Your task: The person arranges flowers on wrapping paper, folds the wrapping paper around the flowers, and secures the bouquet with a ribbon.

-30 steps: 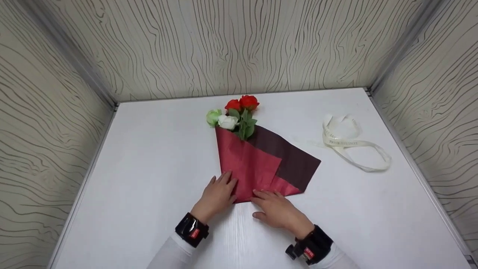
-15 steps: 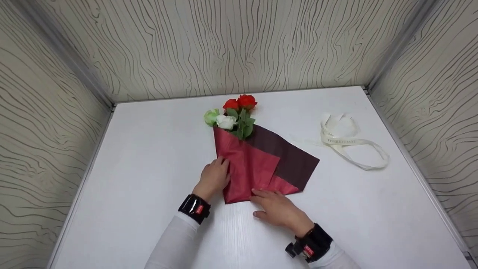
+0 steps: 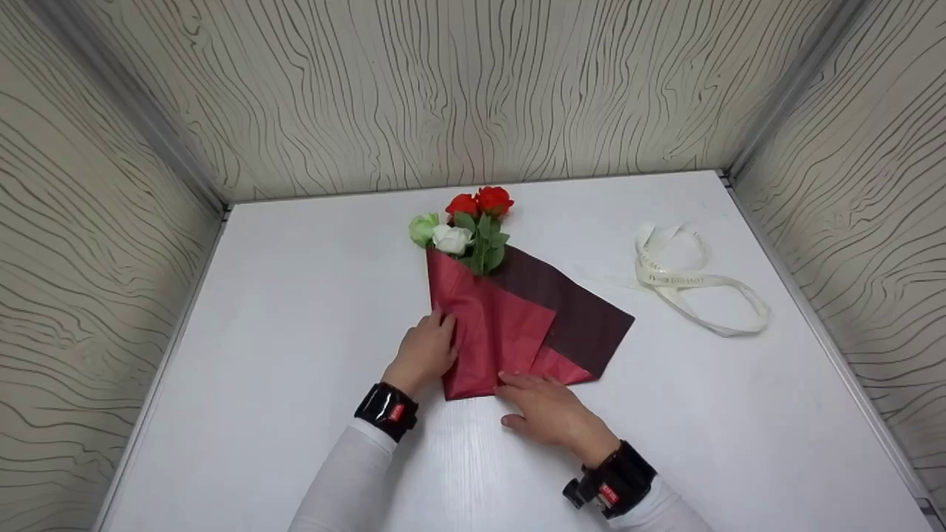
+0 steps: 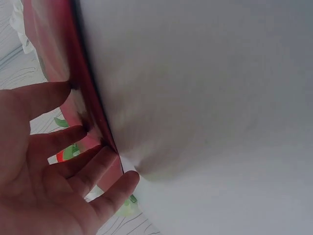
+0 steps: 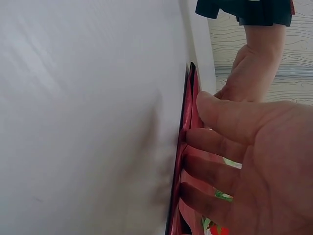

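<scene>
Red and dark-brown wrapping paper (image 3: 473, 325) lies on the table, its red left side folded over the flower stems. Above its upper edge show red roses (image 3: 494, 200), a white rose (image 3: 451, 239), a pale green flower (image 3: 423, 230) and green leaves (image 3: 484, 247). My left hand (image 3: 423, 353) touches the paper's left edge, with fingertips along the fold in the left wrist view. At the lower edge my right hand (image 3: 550, 414) rests its fingertips on the red paper, fingers nearly straight. The stems are hidden inside the paper.
A cream ribbon (image 3: 680, 280) with printed letters lies looped on the right of the white table (image 3: 310, 295). Wood-patterned panels (image 3: 473, 96) close off the back and both sides.
My left hand has moved up along the paper's left edge from its lower corner, uncovering that corner. The right hand, flowers and ribbon stay nearly where they were.
</scene>
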{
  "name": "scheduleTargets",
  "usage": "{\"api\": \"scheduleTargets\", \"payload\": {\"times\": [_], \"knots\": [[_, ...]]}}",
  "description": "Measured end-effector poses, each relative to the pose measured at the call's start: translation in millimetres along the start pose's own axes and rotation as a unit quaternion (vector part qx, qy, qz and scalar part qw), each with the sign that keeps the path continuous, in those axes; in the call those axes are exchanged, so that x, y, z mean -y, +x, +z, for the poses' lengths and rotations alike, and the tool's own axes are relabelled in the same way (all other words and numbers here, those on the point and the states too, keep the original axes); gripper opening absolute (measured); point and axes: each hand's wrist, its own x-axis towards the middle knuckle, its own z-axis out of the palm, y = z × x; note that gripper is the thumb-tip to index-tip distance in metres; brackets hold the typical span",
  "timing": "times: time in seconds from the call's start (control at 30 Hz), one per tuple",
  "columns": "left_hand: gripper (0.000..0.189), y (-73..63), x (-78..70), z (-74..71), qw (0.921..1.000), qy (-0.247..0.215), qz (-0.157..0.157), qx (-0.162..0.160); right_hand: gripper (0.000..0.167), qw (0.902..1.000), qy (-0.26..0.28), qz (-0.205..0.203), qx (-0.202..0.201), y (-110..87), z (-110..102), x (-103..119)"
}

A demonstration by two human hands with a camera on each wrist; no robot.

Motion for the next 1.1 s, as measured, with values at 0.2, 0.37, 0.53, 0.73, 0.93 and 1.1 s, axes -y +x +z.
{"api": "scheduleTargets", "payload": {"times": [0.2, 0.37, 0.53, 0.73, 0.93, 1.1], "knots": [[0.060, -10.2, -6.4, -1.1, 0.9999, 0.001, 0.003, 0.017, 0.040, 0.9998, -0.003, 0.017, -0.001, 0.3, -2.8, 3.0], [0.059, -17.4, -11.8, 1.2, 1.0000, 0.007, 0.001, 0.007, 0.039, 0.9994, -0.011, 0.023, -0.025, 3.4, -2.3, 4.0], [0.058, -19.7, -13.0, 2.5, 0.9998, 0.017, -0.002, -0.001, 0.034, 0.9968, -0.024, 0.012, -0.075, 8.8, 5.5, -0.4], [0.061, -14.4, -7.2, 1.3, 1.0000, 0.005, 0.003, 0.005, 0.045, 0.9938, -0.027, 0.008, -0.107, 14.2, 13.7, -8.5], [0.064, 1.0, 7.2, -1.3, 0.9978, -0.063, -0.016, 0.015, 0.048, 0.9958, -0.015, 0.014, -0.089, 15.8, 10.0, -11.0], [0.057, 12.9, 14.5, -0.9, 0.9958, -0.087, -0.026, 0.014, 0.044, 0.9957, -0.016, 0.009, -0.091, 17.2, 8.7, -12.1]]}}
